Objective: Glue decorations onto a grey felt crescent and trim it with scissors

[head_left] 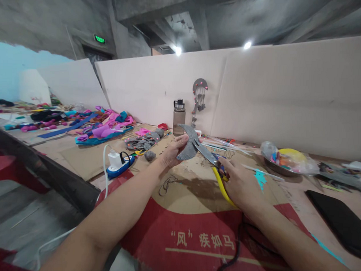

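A grey felt crescent [188, 147] is pinched by its left edge in my left hand [174, 152], held up above the cardboard. My right hand [241, 183] grips scissors [208, 155] with yellow handles, and their blades meet the crescent's inner curve. From this angle I cannot tell how far apart the blades are. Under my hands lies a cardboard sheet [178, 206] with a red printed band. A small loop of dark cord [167, 185] rests on it. Beyond my hands, a grey crescent hanging [200, 86] with pink dots and dangling pieces is on the white panel.
A bottle [178, 117] stands by the panel. To the left are grey felt pieces [141, 142], a blue power strip [120, 167] with a white plug, and pink and purple fabric [109, 125]. At right sit a bowl [281, 167] of bagged materials and a black phone-like slab [339, 220].
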Tool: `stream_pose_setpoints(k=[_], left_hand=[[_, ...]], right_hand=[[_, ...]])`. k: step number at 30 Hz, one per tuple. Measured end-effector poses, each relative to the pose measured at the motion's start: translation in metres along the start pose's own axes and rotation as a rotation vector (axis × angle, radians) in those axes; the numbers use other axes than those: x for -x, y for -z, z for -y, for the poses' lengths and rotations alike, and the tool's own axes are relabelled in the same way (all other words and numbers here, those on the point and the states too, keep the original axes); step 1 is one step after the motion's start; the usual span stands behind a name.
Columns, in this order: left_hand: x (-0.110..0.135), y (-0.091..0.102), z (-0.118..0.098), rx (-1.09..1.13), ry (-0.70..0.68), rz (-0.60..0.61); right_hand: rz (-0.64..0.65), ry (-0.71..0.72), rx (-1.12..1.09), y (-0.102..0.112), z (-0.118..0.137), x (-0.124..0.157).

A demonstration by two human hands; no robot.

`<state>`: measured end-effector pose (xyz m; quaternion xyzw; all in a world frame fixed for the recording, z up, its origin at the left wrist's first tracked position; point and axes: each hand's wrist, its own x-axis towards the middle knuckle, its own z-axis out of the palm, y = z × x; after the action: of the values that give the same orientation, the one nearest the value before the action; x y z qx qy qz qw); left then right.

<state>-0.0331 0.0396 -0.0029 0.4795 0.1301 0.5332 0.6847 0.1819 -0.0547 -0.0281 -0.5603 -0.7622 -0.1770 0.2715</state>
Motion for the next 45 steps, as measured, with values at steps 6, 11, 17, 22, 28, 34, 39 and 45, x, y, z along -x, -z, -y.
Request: stream_pose_setpoints(k=[6,11,17,22,28,34,39,45], left_hand=[[0.002,-0.001,0.001,-0.027,-0.002,-0.005],[0.002,0.002,0.003,-0.029,-0.033,0.054],[-0.001,0.005,0.005,-0.05,-0.045,0.079],[-0.005,0.009,0.005,-0.039,-0.073,0.054],[-0.007,0.012,0.002,-0.06,-0.07,0.005],[-0.006,0.013,0.003,-0.042,-0.041,-0.004],[-0.004,0.011,0.007,-0.027,-0.077,0.018],[-0.007,0.017,0.003,-0.026,-0.086,-0.038]], right_hand=[[0.024,0.02,0.054,0.004,0.0,0.0],[0.063,0.03,0.129,0.009,0.001,0.0],[0.026,0.029,0.065,0.01,0.0,0.0],[-0.02,-0.052,-0.187,0.006,-0.004,0.0],[-0.078,-0.013,-0.285,0.001,-0.006,-0.004],[-0.047,0.007,-0.157,-0.005,-0.005,-0.001],[-0.044,-0.014,-0.074,-0.005,-0.006,0.0],[-0.068,0.116,-0.218,-0.002,-0.003,0.001]])
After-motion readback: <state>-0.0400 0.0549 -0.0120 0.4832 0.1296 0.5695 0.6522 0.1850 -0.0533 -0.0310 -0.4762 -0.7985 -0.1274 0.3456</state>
